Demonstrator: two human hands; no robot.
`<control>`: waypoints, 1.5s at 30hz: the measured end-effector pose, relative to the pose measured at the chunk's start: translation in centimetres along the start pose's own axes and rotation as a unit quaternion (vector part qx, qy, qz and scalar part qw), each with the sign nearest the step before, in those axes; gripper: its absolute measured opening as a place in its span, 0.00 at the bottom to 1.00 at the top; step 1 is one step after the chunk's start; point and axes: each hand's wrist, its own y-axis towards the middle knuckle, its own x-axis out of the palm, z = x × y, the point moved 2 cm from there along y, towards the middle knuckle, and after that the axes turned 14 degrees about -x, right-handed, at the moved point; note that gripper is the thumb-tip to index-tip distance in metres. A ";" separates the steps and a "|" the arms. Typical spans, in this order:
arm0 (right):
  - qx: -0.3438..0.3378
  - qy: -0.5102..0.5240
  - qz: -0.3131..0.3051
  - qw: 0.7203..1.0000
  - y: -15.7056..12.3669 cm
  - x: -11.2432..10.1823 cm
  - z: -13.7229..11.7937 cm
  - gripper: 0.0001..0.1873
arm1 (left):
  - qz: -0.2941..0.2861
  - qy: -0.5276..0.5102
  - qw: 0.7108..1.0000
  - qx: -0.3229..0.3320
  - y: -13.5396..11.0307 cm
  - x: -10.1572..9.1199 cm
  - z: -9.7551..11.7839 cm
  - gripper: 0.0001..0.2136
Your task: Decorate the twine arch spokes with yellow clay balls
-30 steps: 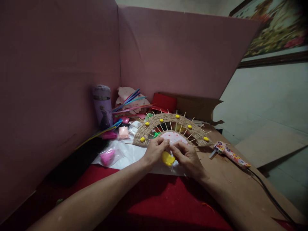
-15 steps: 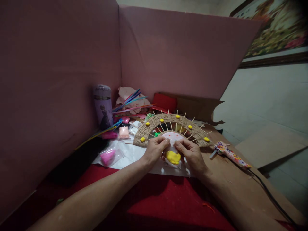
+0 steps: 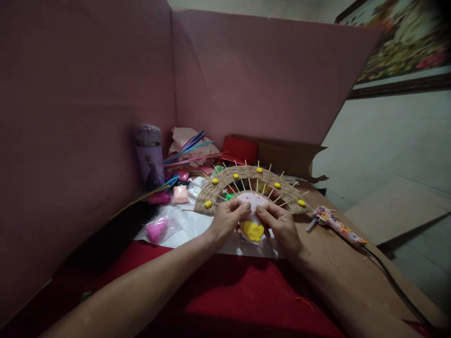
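Note:
My left hand and my right hand meet in front of me, fingers pinched on a small clear bag holding a lump of yellow clay. Just behind them lies a half-round fan of woven twine with wooden sticks poking out and yellow clay dots stuck along the arc. A pink dotted centre piece sits inside the fan, right above my fingertips.
A floral-patterned glue gun with a black cord lies to the right. A purple bottle, coloured straws, packets of pink clay and white paper crowd the left. Pink cardboard walls stand behind and left; a red cloth covers the front.
My hands drew slightly apart at the top of the bag, and the yellow clay lump moved from beside my left hand to between both hands, a little farther away.

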 end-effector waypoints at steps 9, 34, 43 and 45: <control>-0.022 -0.011 -0.001 1.000 -0.1 0.1 -0.2 0.19 | 0.009 0.006 1.000 0.026 0.0 -0.1 0.0 0.16; -0.031 -0.019 0.041 0.999 0.1 -0.3 0.2 0.21 | 0.005 0.017 1.000 0.014 0.2 -0.1 -0.1 0.21; -0.011 -0.010 0.013 1.000 -0.1 0.0 0.3 0.21 | 0.004 0.020 1.000 0.017 0.2 -0.2 0.0 0.21; -0.011 -0.009 0.006 1.000 -0.2 0.1 0.2 0.20 | 0.004 0.017 1.000 0.014 0.2 -0.1 0.0 0.21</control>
